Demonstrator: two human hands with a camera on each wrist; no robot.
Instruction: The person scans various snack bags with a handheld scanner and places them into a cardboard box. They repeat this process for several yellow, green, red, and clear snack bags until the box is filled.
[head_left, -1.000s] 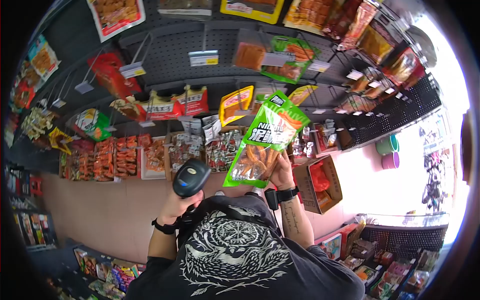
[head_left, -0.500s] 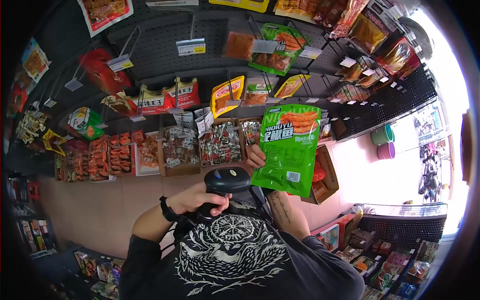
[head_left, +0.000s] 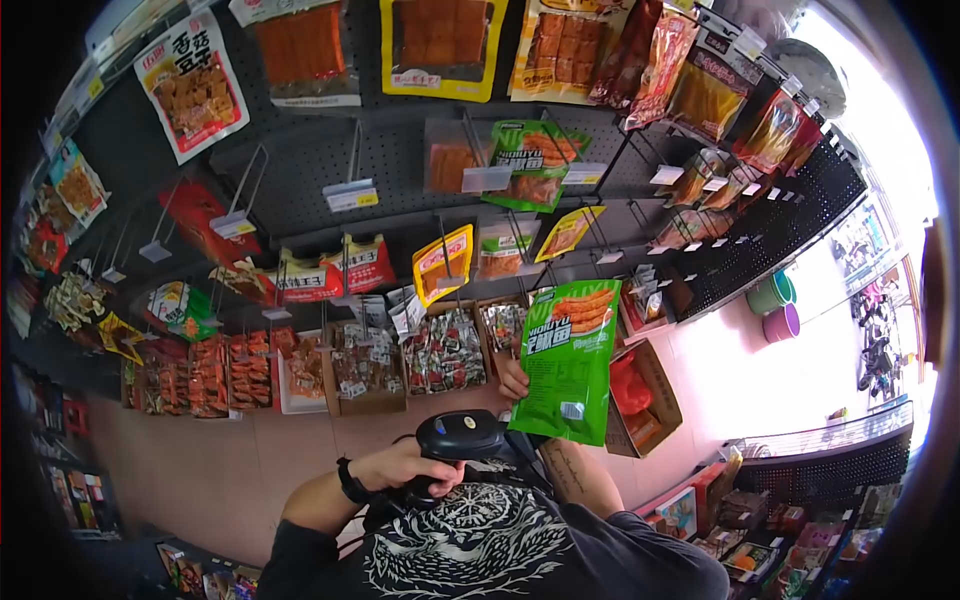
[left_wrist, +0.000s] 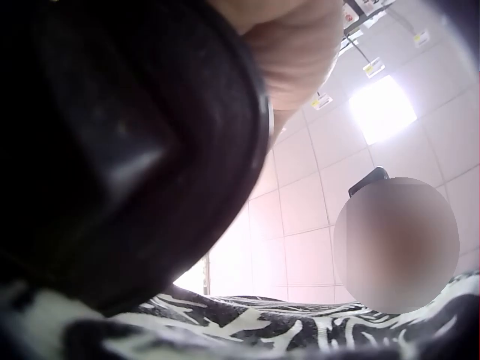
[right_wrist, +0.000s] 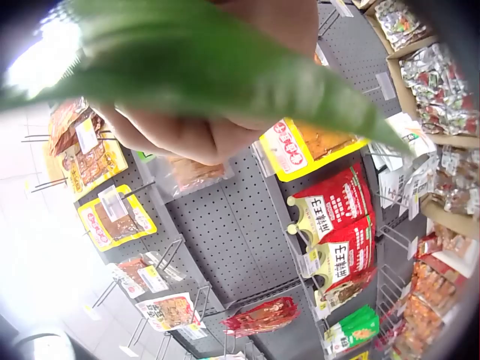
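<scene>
A black handheld barcode scanner (head_left: 458,434) is in my left hand (head_left: 405,467), fingers wrapped around its handle, in front of the chest. Its dark body fills the left of the left wrist view. Just right of it, my right hand (head_left: 513,380) grips a green snack bag (head_left: 568,360) by its left edge, the thumb side hidden behind. The bag stands nearly upright, its printed back with a white barcode (head_left: 572,411) facing me. In the right wrist view the bag's green edge (right_wrist: 202,64) crosses in front of the curled fingers (right_wrist: 191,139).
Ahead stands a dark pegboard rack (head_left: 290,140) with hooks, price tags and hanging snack packs. Boxes of small packets (head_left: 448,350) line its lowest level. A cardboard box (head_left: 655,385) with red plastic sits on the floor at right. Green and purple buckets (head_left: 780,322) stand farther right.
The bag has turned from its windowed front to its barcoded back. My left hand has brought the scanner rightward, close to the bag. In the last half second the head view has tilted upward.
</scene>
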